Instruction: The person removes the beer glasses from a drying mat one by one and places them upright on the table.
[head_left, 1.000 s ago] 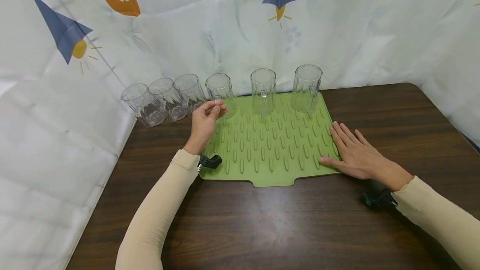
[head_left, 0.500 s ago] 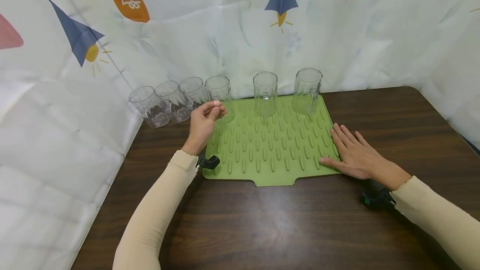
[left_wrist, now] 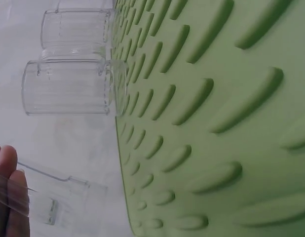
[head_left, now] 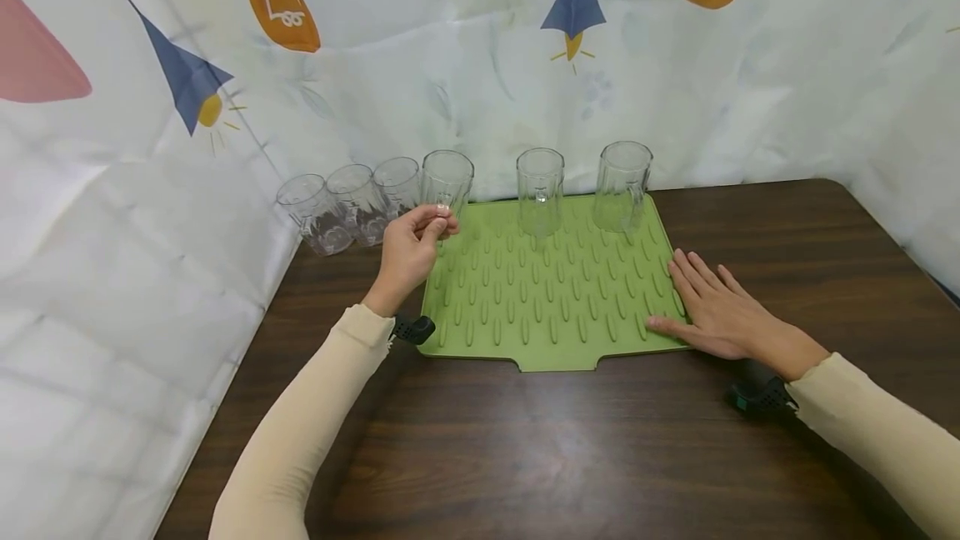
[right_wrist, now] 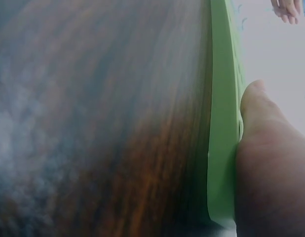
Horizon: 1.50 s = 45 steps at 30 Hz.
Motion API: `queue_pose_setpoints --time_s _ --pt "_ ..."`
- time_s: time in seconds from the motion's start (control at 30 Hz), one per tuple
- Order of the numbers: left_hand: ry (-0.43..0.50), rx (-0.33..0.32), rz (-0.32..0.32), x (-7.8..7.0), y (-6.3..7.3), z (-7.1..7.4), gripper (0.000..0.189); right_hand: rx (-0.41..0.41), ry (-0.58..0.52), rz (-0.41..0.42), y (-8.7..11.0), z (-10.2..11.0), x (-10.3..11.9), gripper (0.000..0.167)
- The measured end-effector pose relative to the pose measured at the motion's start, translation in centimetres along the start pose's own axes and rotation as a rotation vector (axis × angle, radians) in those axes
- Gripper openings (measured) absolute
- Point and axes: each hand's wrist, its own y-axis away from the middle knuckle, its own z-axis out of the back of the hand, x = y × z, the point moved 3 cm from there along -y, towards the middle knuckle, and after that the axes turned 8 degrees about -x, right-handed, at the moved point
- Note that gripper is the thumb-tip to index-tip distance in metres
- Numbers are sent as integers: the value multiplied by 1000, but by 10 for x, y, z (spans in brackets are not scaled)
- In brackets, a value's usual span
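In the head view, my left hand [head_left: 408,252] pinches the handle of a clear glass mug [head_left: 447,169] at the back left corner of the green ridged mat [head_left: 555,315]. Its base is partly hidden behind the hand; I cannot tell whether it touches the mat. Fingers [left_wrist: 18,197] hold the handle in the left wrist view. Two more glass mugs, a middle one [head_left: 540,177] and a right one [head_left: 622,182], stand upright along the mat's back edge. My right hand [head_left: 720,311] lies flat on the mat's right edge, fingers straight and thumb spread.
Three more clear mugs stand close together on the dark wooden table [head_left: 555,457] left of the mat: an outer one [head_left: 318,219], a middle one [head_left: 363,211] and an inner one [head_left: 397,182]. A patterned white curtain [head_left: 375,90] hangs behind and to the left.
The head view has shifted, so mugs and mat appear farther right and slightly lower. My left hand keeps hold of the mug handle; my right hand stays on the mat's edge.
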Motion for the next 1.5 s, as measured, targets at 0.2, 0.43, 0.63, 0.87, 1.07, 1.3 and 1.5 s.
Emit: queue_pose_setpoints --time_s 0.2,0.43,0.63,0.87,1.07,1.3,1.5 --pt "-120 13 -101 -6 5 2 24 4 -1 -1 -1 -3 -3 104" --pt "-327 12 -198 -18 14 1 21 6 -12 3 -1 -1 -2 103" --pt "-406 -8 -316 -24 20 -3 19 7 -18 2 -2 -3 -4 103" --pt "-502 -22 -394 -24 25 -6 15 22 -12 9 -5 -4 -5 103" --pt "-563 -28 -442 -25 29 -9 16 22 -4 8 -8 -3 -6 103" --pt "-659 -34 -518 -27 35 -12 19 -30 -20 14 -15 4 1 96" --pt "-708 -42 -578 -30 42 -16 38 -108 -38 56 -23 11 8 89"
